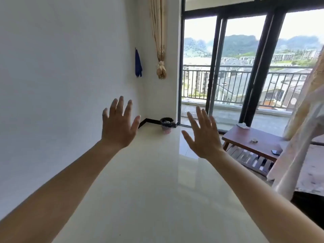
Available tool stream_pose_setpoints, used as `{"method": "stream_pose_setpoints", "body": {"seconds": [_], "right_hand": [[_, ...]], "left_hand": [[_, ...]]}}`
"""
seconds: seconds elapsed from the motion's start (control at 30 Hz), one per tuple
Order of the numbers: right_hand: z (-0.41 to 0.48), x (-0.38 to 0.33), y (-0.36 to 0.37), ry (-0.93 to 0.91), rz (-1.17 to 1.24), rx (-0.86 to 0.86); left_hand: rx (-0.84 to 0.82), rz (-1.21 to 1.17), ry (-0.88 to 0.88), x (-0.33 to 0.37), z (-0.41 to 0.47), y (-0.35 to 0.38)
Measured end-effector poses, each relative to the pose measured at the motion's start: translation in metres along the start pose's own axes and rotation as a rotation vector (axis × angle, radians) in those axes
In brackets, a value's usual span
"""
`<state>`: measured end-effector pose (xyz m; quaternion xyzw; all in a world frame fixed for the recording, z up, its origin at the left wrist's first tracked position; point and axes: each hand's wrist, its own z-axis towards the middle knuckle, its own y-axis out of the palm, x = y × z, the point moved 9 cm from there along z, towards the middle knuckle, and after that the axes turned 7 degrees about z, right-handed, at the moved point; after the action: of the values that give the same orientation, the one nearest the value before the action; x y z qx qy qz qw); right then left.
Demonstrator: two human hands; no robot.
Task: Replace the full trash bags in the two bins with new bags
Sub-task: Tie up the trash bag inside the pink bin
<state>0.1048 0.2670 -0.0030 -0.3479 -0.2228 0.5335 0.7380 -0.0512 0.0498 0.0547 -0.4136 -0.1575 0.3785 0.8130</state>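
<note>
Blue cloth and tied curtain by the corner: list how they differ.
The blue cloth is plain dark blue; the curtain is beige and patterned. The cloth is short and hangs loose on the left wall; the curtain is far longer, bunched and knotted at its lower end. Both hang clear of the floor.

Two bare hands show at mid-frame: the left hand (119, 127) and the right hand (203, 137). One small pink lattice bin with a black bag liner (166, 126) stands at centre. At right is one low brown wooden table (254, 137), bearing one dark phone (275, 152) and one crumpled white tissue (242, 125). One blue cloth (138, 64) hangs upper centre. There are two beige curtains: one tied curtain (158, 37) at the top and one loose curtain (301, 123) at the right edge.
</note>
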Motion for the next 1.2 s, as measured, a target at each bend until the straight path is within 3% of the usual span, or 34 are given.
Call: {"method": "stream_pose_setpoints", "body": {"seconds": [0.13, 0.4, 0.57, 0.87, 1.03, 1.2], "right_hand": [[0.064, 0.028, 0.039, 0.074, 0.051, -0.014], [0.194, 0.050, 0.246, 0.006, 0.088, -0.145], [0.297, 0.083, 0.324, 0.024, 0.122, -0.188], [0.424, 0.242, 0.464, 0.170, 0.055, -0.193], [0.504, 0.345, 0.575, 0.222, 0.033, -0.262], [0.627, 0.421, 0.658, 0.246, 0.080, -0.280]], "left_hand": [[0.079, 0.034, 0.011, -0.016, 0.054, 0.022], [-0.065, -0.007, -0.076, -0.073, 0.179, 0.229], [-0.119, -0.071, -0.060, -0.078, 0.303, 0.318], [-0.155, -0.068, 0.167, 0.006, 0.512, 0.497], [-0.233, -0.022, 0.176, 0.045, 0.619, 0.623], [-0.224, -0.007, 0.132, 0.046, 0.746, 0.697]]}}
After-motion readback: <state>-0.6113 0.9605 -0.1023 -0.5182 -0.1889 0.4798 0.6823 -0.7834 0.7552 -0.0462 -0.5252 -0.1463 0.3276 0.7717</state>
